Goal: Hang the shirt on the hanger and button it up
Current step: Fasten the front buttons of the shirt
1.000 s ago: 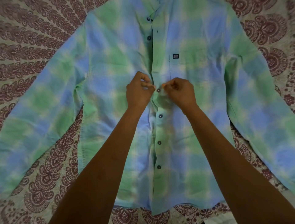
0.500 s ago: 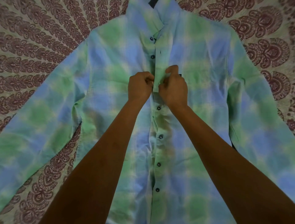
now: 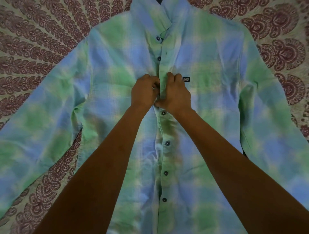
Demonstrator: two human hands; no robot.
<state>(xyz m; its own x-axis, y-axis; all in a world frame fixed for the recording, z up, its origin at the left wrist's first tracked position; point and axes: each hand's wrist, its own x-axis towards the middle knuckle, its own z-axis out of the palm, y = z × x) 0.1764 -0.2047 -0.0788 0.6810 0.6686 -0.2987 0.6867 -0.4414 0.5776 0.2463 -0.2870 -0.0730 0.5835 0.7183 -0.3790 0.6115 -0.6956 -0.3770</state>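
A green and blue checked shirt (image 3: 209,103) lies front-up and spread flat, sleeves out to both sides. Dark buttons run down its placket; several below my hands sit through their holes, and two above (image 3: 158,58) lie beside the open edge. My left hand (image 3: 144,91) pinches the left placket edge at chest height. My right hand (image 3: 177,93) grips the right placket edge just beside it, fingers curled over the cloth. The button between them is hidden. A dark bit of hanger (image 3: 160,1) shows at the collar.
The shirt lies on a bed sheet (image 3: 33,50) printed with maroon paisley rings, which shows around the shoulders and under the left sleeve. A small dark label (image 3: 186,79) sits on the chest pocket next to my right hand.
Both hands moved up the placket from a lower button to the one above it. The lower button now sits fastened below my wrists. The view shifted up towards the collar.
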